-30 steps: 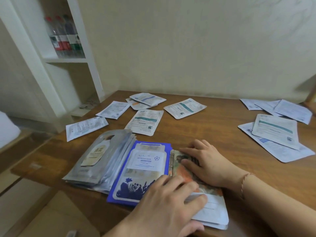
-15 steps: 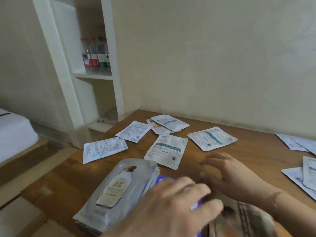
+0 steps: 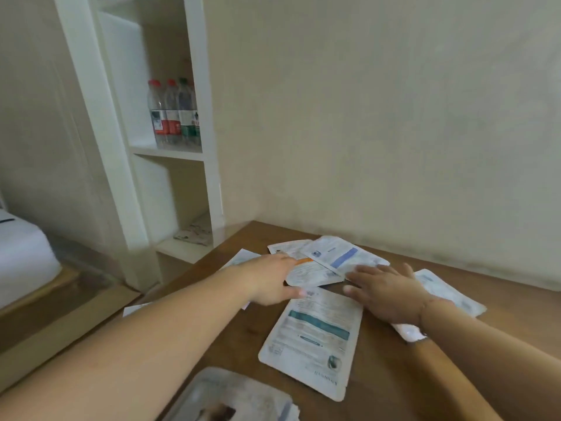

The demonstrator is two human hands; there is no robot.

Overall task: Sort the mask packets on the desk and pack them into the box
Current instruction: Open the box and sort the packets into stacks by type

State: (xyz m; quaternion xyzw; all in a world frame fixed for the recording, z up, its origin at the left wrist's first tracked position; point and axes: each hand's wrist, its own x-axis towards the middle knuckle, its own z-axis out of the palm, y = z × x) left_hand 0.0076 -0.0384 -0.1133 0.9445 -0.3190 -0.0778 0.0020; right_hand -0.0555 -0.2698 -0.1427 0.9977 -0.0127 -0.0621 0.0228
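Note:
White mask packets lie scattered on the wooden desk (image 3: 501,302). My left hand (image 3: 270,281) reaches far across it, fingers on the edge of an orange-marked packet (image 3: 315,273). My right hand (image 3: 385,288) lies flat with straight fingers beside a blue-striped packet (image 3: 343,256) that overlaps the orange one. A larger teal-striped packet (image 3: 312,338) lies nearer, between my forearms. Another white packet (image 3: 440,291) is partly under my right wrist. A silver stack of packets (image 3: 230,399) shows at the bottom edge. No box is visible.
A white shelf unit (image 3: 182,153) stands left of the desk, holding three water bottles (image 3: 173,113). A plain wall runs behind the desk. A white bed corner (image 3: 21,253) sits at the far left, beyond the desk's left edge.
Both hands left the sorted stacks near the front and reached forward to the loose packets at the desk's far side. The view lifted and turned left; the blue and patterned stacks dropped out of sight.

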